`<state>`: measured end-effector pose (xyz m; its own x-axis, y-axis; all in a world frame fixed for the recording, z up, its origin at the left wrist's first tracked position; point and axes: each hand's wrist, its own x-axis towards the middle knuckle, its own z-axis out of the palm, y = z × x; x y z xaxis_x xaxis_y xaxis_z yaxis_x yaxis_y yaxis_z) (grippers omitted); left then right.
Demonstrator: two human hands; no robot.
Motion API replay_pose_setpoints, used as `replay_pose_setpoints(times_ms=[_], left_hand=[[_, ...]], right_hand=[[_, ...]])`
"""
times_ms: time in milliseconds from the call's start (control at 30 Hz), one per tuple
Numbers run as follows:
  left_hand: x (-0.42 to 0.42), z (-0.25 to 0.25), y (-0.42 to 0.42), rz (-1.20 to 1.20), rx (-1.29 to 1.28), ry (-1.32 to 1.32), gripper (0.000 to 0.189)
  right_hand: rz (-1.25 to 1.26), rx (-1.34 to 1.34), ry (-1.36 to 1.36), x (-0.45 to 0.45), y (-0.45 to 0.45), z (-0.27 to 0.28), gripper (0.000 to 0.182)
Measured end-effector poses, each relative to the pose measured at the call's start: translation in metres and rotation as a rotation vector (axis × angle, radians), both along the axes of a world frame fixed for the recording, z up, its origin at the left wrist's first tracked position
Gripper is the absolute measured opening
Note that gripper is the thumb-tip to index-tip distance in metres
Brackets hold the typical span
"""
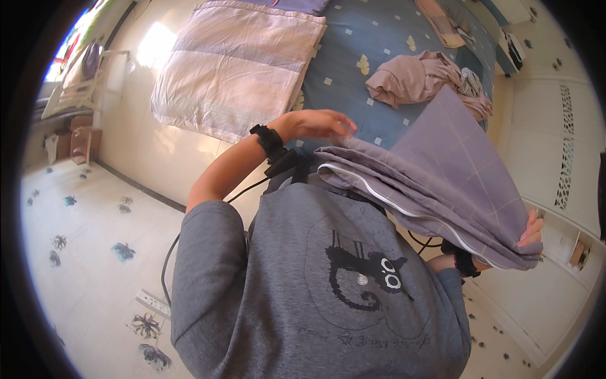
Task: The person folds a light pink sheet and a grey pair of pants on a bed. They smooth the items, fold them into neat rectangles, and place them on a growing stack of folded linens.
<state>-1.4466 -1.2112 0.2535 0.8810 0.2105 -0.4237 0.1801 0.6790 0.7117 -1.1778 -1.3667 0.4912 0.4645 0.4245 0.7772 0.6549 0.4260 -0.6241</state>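
A purple checked cloth with a white zip (454,156) hangs in folds across the front of my body, its zipped edge towards me. My right hand (531,230) grips its far right end, fingers over the outside and the thumb hidden. My left hand (326,124) is just above the cloth's left end, palm down, fingers slightly bent and apart; no cloth shows between them, though its underside is hidden. Both wrists carry black straps. Beyond the cloth lies a bed with a blue patterned sheet (345,61).
A folded pink-and-grey striped bedcover (236,66) lies on the bed's left side. A crumpled pink cloth (412,78) and a folded striped cloth (440,23) lie on the right. A white chair (85,90) and cardboard boxes (83,142) stand far left. Black cables run beside me.
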Motion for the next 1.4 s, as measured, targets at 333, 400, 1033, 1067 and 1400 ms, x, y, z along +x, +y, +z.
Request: replay_pose_setpoints(times_ms=[333, 400, 1033, 1067, 1400], left_hand=[[-0.012, 0.005, 0.001, 0.343, 0.007, -0.088, 0.030], [-0.026, 0.013, -0.005, 0.373, 0.018, -0.128, 0.033], [-0.026, 0.004, -0.006, 0.481, 0.707, 0.045, 0.038], [-0.027, -0.003, -0.003, 0.534, 0.639, 0.022, 0.036], [-0.006, -0.001, -0.002, 0.426, 0.642, 0.043, 0.022]], right_hand=[[0.014, -0.015, -0.023, 0.000, 0.009, 0.001, 0.019], [0.003, -0.017, -0.032, -0.001, 0.008, 0.002, 0.019], [-0.010, -0.005, -0.031, -0.001, 0.015, 0.006, 0.019], [-0.005, -0.001, -0.030, 0.000, 0.014, 0.006, 0.019], [0.040, 0.024, -0.014, 0.001, 0.017, 0.006, 0.019]])
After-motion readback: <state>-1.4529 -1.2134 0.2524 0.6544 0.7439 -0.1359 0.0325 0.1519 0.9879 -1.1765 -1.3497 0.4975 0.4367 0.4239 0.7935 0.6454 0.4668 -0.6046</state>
